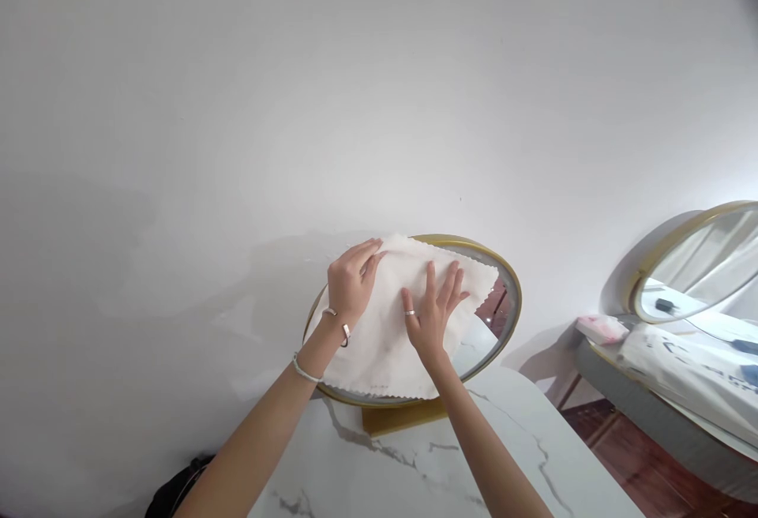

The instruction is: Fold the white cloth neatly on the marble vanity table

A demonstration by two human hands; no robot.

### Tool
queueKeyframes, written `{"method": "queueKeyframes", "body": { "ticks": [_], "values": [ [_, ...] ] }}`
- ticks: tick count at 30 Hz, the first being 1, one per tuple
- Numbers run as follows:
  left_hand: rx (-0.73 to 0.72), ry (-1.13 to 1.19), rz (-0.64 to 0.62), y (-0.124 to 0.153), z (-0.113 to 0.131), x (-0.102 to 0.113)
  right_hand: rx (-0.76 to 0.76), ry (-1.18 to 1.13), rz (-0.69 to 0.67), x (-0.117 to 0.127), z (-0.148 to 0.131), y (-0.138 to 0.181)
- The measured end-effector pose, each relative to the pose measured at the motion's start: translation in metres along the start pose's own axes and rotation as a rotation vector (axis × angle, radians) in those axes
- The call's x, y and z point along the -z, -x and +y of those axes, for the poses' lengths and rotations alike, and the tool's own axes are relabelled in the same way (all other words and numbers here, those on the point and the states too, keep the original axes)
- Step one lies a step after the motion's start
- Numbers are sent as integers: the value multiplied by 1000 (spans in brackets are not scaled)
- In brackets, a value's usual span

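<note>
A white cloth (pixel 384 336) with zigzag edges lies spread over most of a round, gold-rimmed mirror (pixel 497 332). The mirror's right side shows past the cloth. My left hand (pixel 354 277) pinches the cloth near its upper left edge, beside the mirror's rim. Spread flat on the middle of the cloth, my right hand (pixel 435 309) presses against it with fingers apart and a ring on one of them. Below the mirror is its gold base (pixel 403 417), standing on a white marbled tabletop (pixel 503 431).
A plain white wall (pixel 379 91) rises behind the mirror. To the right, a second table (pixel 657 403) holds another gold-rimmed mirror (pixel 704 265), a pink-and-white packet (pixel 601 328) and a white printed bag (pixel 692 372). A black object (pixel 178 482) sits at the lower left.
</note>
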State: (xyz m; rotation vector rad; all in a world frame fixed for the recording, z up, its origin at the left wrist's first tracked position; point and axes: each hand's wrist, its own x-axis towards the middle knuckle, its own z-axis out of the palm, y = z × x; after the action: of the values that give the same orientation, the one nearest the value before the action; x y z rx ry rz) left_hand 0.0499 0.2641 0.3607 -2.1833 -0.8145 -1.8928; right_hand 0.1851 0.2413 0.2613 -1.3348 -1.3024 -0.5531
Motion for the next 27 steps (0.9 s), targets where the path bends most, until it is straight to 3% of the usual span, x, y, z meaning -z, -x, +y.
{"method": "queueKeyframes", "body": {
  "ticks": [3, 7, 10, 12, 19, 22, 24, 27],
  "values": [
    [158, -58, 69, -23, 0, 2, 67, 37, 65, 1, -2, -19],
    [365, -155, -181, -32, -13, 15, 170, 99, 83, 2, -10, -58],
    [312, -20, -377, -14, -19, 28, 267, 134, 48, 2, -17, -76],
    [257, 47, -433, 3, -20, 39, 359, 150, 22, 1, -24, -79],
    [337, -97, -197, 82, -45, 66, 840, 130, -146, -20, -55, -58],
    [283, -172, -164, 102, -53, 66, 1010, 103, -159, -32, -61, -49],
    [170, -210, -189, 99, -52, 61, 1007, 70, -136, -33, -59, -50],
    [24, -260, -212, 73, -43, 44, 820, 76, -52, -24, -41, -61]
  ]
}}
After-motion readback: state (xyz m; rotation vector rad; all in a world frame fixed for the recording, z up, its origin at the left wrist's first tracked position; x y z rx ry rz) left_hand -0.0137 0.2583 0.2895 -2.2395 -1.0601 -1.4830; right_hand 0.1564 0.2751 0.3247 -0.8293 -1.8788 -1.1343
